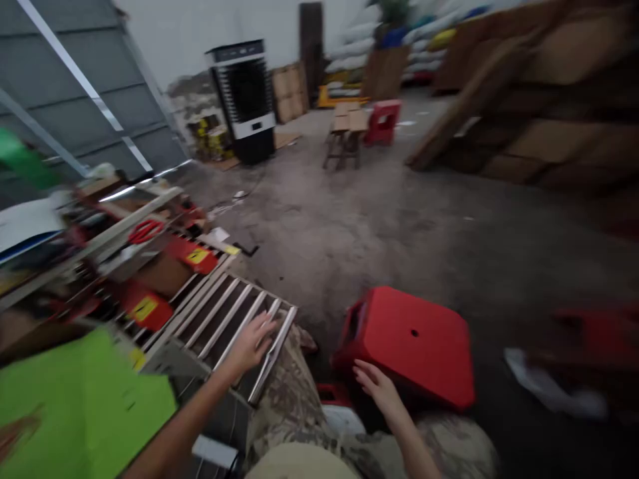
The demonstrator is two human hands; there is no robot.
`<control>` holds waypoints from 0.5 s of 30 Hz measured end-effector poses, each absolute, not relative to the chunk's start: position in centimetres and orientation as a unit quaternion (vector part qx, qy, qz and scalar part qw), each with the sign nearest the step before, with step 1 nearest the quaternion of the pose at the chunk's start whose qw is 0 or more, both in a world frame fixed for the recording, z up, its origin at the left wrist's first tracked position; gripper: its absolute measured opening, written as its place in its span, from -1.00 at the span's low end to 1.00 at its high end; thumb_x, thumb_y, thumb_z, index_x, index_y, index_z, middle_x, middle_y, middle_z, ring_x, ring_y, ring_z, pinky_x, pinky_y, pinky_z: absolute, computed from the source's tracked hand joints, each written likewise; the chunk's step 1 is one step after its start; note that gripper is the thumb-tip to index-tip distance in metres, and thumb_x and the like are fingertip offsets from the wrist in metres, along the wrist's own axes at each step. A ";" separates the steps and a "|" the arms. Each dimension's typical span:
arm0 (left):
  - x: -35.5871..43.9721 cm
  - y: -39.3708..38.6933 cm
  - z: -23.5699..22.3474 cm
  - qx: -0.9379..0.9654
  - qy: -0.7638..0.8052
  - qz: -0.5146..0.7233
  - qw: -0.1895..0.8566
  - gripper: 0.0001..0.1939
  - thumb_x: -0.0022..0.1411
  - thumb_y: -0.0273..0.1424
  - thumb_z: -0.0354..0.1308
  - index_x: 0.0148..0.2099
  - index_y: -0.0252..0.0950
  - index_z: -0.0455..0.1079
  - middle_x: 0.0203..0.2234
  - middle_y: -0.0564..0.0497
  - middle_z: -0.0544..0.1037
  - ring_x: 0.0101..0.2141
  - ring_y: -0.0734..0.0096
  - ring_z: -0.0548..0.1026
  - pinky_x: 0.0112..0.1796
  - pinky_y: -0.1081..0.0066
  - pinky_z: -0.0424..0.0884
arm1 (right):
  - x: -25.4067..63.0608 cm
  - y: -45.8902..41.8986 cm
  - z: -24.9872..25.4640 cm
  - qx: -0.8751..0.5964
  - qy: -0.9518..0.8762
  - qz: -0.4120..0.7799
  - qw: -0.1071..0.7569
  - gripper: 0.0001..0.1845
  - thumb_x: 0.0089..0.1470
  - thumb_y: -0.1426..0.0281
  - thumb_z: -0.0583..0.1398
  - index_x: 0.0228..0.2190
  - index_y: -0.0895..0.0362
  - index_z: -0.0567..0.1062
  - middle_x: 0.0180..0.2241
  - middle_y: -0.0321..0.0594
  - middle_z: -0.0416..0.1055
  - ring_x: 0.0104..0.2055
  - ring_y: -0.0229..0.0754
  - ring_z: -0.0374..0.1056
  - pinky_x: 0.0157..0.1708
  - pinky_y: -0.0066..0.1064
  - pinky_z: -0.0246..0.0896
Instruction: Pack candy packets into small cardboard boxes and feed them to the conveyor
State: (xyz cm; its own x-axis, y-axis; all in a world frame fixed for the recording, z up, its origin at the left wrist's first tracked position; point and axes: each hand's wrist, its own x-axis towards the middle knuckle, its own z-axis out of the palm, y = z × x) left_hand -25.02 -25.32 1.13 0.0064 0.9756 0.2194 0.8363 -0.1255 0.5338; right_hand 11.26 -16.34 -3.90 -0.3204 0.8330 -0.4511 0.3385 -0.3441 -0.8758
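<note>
My left hand is over the metal rollers at the end of a roller conveyor, fingers apart and nothing in them. Whether it rests on the rollers or hovers just above, I cannot tell. My right hand is beside the near left edge of a red plastic stool with a small hole in its top. Its fingers are stretched out and hold nothing; contact with the stool is unclear. Between the hands are my camouflage-patterned trouser legs.
Left of me, a machine with red parts sits on the conveyor, with red-handled scissors and a bright green sheet near it. An air cooler, a small wooden stool and stacked cardboard stand further off.
</note>
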 end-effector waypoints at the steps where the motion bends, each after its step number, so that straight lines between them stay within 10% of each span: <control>1: -22.2 -24.9 0.6 0.704 0.626 0.301 0.150 -0.59 0.33 -0.39 -0.02 0.19 -0.22 0.35 0.23 -0.17 0.34 0.27 0.22 0.25 0.21 0.08 0.28 | 11.0 -16.5 -3.2 -0.539 -0.553 0.600 0.210 -0.34 -0.17 -0.09 0.19 -0.20 0.15 0.57 -0.15 0.04 0.55 -0.12 0.10 0.48 -0.17 -0.09 0.41; 9: -10.6 -18.6 0.0 0.738 0.468 0.306 0.379 -0.64 0.33 -0.18 0.00 0.02 -0.18 0.50 -0.04 -0.11 0.58 0.01 0.18 0.53 0.04 0.17 0.47 | 11.2 -15.7 1.1 -0.604 -0.512 0.509 0.337 -0.68 -0.10 0.38 0.24 -0.23 0.17 0.59 -0.27 -0.14 0.58 -0.23 -0.08 0.50 -0.12 -0.22 0.40; 15: -5.7 -18.8 0.6 0.774 0.403 0.192 0.449 -0.63 0.33 -0.20 -0.03 -0.02 -0.21 0.52 -0.08 -0.10 0.61 -0.04 0.22 0.55 0.04 0.23 0.44 | 24.8 -25.4 13.3 -0.685 -0.561 0.214 0.412 -0.67 0.11 0.22 0.17 -0.09 -0.04 0.56 -0.08 -0.11 0.51 0.00 0.01 0.40 0.11 -0.06 0.21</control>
State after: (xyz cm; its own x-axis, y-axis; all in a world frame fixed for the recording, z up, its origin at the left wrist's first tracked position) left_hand -5.66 -18.77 0.65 0.6020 0.7960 -0.0634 0.4511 -0.2736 0.8495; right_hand 24.75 -25.40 13.33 0.2789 0.9453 0.1693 0.5923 -0.0306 -0.8051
